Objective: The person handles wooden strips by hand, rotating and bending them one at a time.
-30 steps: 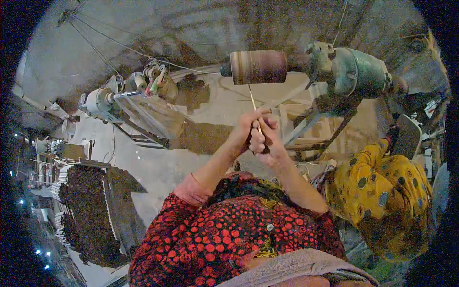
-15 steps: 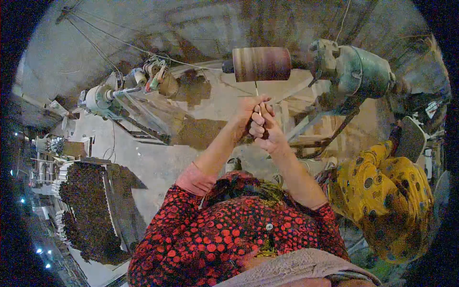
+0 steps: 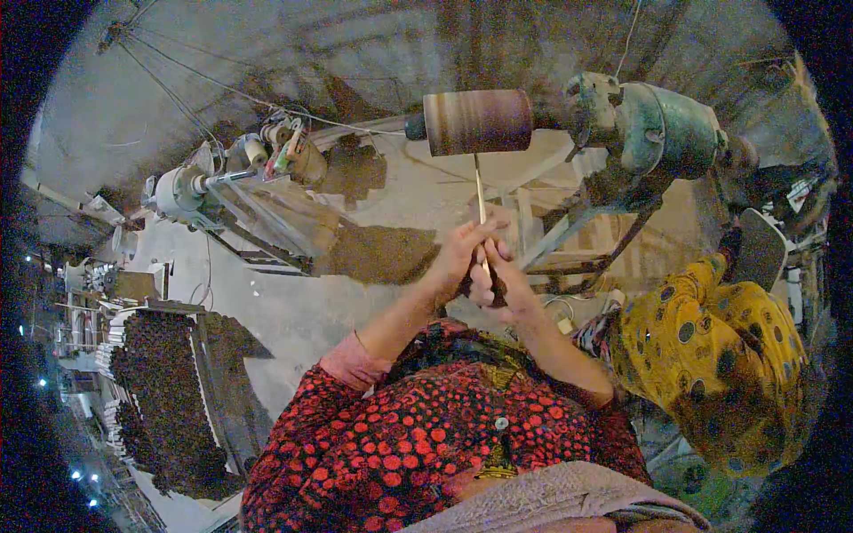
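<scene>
Both my hands are together in the middle of the view, around one long, thin, shiny metal strip (image 3: 482, 191). My left hand (image 3: 460, 259) closes on it from the left, fingertips toward the right hand. My right hand (image 3: 506, 289) is wrapped round its lower end, where something dark shows between the fingers; whether that is a handle I cannot tell. The strip points up and away from me, its far tip close to the lower edge of a reddish-brown banded drum (image 3: 478, 123). Whether tip and drum touch is unclear.
A green motor (image 3: 671, 131) on a metal stand carries the drum's shaft. Another motor (image 3: 180, 191) on a frame stands left. A dark stack of many small pieces (image 3: 164, 382) lies lower left. A person in patterned yellow cloth (image 3: 702, 364) is close on my right.
Both hands have drawn back toward my body, away from the drum. More of the metal strip now shows between the hands and the drum.
</scene>
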Demonstrator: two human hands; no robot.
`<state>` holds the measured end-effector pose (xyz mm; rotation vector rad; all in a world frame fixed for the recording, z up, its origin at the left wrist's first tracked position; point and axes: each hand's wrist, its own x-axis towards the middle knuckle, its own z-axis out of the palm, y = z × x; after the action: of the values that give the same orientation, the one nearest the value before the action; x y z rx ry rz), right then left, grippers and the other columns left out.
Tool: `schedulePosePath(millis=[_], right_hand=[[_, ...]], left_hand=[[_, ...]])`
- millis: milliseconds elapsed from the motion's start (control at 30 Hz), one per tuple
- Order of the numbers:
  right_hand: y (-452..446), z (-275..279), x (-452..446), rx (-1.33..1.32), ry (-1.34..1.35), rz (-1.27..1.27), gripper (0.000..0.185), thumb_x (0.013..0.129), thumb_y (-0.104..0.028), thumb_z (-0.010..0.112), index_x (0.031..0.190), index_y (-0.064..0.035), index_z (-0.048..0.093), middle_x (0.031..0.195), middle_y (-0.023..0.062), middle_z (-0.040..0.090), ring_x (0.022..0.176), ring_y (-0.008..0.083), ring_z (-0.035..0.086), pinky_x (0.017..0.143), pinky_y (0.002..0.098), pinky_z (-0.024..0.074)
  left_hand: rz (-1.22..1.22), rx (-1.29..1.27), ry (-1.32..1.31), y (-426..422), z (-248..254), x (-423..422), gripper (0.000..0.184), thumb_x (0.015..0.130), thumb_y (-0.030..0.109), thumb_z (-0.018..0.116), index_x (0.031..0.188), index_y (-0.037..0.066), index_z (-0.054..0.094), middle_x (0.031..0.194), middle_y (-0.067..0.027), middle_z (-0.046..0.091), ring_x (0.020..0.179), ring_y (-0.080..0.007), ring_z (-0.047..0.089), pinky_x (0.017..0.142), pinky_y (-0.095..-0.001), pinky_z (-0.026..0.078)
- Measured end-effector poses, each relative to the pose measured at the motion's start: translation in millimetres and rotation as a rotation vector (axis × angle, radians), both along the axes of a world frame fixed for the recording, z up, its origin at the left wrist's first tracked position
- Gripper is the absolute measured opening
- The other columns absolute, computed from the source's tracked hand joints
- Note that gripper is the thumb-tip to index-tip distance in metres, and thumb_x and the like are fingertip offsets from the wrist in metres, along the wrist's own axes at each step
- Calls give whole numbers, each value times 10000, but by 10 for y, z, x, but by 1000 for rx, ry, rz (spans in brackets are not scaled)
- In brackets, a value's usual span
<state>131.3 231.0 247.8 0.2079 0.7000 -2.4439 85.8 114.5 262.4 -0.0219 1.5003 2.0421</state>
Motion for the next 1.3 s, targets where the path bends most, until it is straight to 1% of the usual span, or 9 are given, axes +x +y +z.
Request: schedulePosePath(millis=[267, 367, 467, 567, 700, 733, 833, 1167, 1300], right_hand=[[32, -66, 176, 269, 8, 6, 170, 921, -269, 443, 867, -109, 467, 543, 17, 466, 413, 113, 437, 347, 235, 355], [10, -39, 125, 331, 89, -35, 143, 906, -242, 450, 879, -104, 474, 573, 6, 460, 453, 103, 448, 360, 233, 364], [22, -17, 10, 429, 175, -8, 157, 904, -253, 457, 887, -99, 477, 583, -5, 451, 455, 94, 433, 368, 220, 356], [-45, 104, -148, 501, 159, -88, 171, 904, -262, 455, 898, -94, 485, 593, -9, 456, 451, 84, 418, 372, 207, 343], [-53, 164, -481, 546, 204, -62, 194, 911, -273, 435, 906, -89, 497, 598, -19, 457, 456, 62, 406, 379, 194, 333], [-14, 273, -545, 604, 251, 7, 183, 918, -262, 418, 904, -94, 489, 612, -26, 455, 471, 53, 410, 386, 192, 333], [-106, 54, -756, 485, 287, -143, 326, 937, -406, 410, 826, -110, 487, 602, -7, 486, 440, 79, 434, 360, 217, 361], [-24, 88, -465, 554, 287, -62, 142, 929, -239, 432, 908, -103, 469, 692, -23, 447, 503, 57, 405, 400, 211, 329], [72, -9, -201, 573, 265, 25, 166, 931, -249, 431, 934, -89, 476, 659, -21, 434, 493, 61, 399, 392, 214, 308]], left_hand=[[-64, 150, -72, -36, -65, 164, 465, 925, 330, 394, 1269, 18, 422, 903, -95, 618, 689, -199, 628, 536, -270, 533], [-44, 272, -174, -34, -1, 146, 448, 920, 308, 421, 1242, -2, 416, 874, -103, 620, 597, -177, 619, 402, -231, 501], [-10, 252, -122, 5, -201, 8, 459, 912, 387, 398, 1227, 57, 453, 905, -96, 622, 637, -205, 622, 511, -303, 536], [38, 247, -184, 41, -200, -193, 433, 918, 331, 401, 1207, 11, 441, 871, -99, 622, 623, -182, 618, 395, -259, 495], [-79, 125, -77, -45, 193, -363, 411, 919, 326, 384, 1185, 20, 456, 890, -103, 626, 639, -182, 615, 443, -267, 499], [33, 156, -52, 12, 71, -479, 398, 922, 326, 374, 1168, 26, 461, 892, -107, 626, 599, -177, 604, 406, -261, 476], [178, 190, -122, 87, 408, -454, 378, 925, 320, 368, 1147, 30, 466, 883, -104, 626, 576, -173, 594, 385, -262, 458], [-42, -9, -14, 10, 225, -366, 404, 908, 369, 374, 1061, 19, 508, 819, -102, 613, 606, -164, 598, 444, -265, 485], [-22, 200, -49, 29, -19, -176, 526, 891, 407, 417, 1280, 54, 399, 897, -84, 611, 608, -178, 625, 377, -281, 522]])
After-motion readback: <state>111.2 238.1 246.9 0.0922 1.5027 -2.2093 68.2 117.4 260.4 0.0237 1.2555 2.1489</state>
